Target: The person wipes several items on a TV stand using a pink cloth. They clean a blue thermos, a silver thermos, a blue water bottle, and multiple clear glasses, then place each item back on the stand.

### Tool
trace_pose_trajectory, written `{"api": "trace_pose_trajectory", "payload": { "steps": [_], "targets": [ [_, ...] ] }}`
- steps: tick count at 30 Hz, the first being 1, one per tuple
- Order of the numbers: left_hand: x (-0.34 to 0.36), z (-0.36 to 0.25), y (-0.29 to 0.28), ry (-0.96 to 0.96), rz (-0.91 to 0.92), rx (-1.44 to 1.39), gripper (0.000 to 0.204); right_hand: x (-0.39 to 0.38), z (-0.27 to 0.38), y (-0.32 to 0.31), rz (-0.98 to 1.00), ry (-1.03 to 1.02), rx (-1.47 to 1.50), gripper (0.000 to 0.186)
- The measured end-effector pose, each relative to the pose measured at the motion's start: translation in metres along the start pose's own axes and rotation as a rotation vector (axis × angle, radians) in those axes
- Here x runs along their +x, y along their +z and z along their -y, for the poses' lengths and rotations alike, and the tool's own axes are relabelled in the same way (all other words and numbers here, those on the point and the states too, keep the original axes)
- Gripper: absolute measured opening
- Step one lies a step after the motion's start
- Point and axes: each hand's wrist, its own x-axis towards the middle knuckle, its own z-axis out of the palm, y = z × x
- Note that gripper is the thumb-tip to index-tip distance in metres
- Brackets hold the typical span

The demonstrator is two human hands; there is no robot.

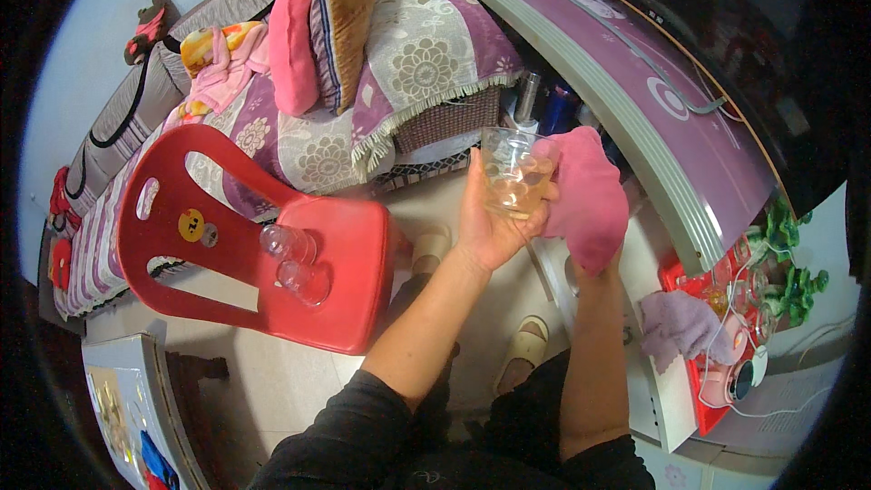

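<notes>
In my left hand (pixel 490 234) a clear drinking glass (pixel 513 172) is held up in front of me, the fingers wrapped round its side and base. A pink cloth (pixel 588 195) hangs over my right hand (pixel 603 269) and touches the glass's right side. The cloth hides most of that hand's fingers. To the left stands a red plastic chair (pixel 340 227). Two more clear glasses, one farther (pixel 283 240) and one nearer (pixel 304 279), lie on its seat.
A sofa (pixel 426 45) with a patterned cover and cushions runs along the back left. At right stands a purple-topped cabinet (pixel 635 63). Below it, a red tray (pixel 706 399) holds glassware, beside a mauve cloth (pixel 682 327) and cords. A small table (pixel 127 399) stands lower left.
</notes>
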Motion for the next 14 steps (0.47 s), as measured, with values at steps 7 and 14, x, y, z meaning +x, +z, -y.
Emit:
{"api": "trace_pose_trajectory", "payload": {
  "steps": [7, 14],
  "targets": [
    [0.0, -0.001, 0.005, 0.018, -0.019, 0.073, 0.073, -0.047, -0.08, -0.002, -0.107, 0.198, 0.807, 0.039],
    [0.003, 0.002, 0.009, 0.14, -0.187, 0.143, 0.064, -0.078, -0.13, -0.035, -0.009, 0.445, 0.21, 0.037]
  ]
}}
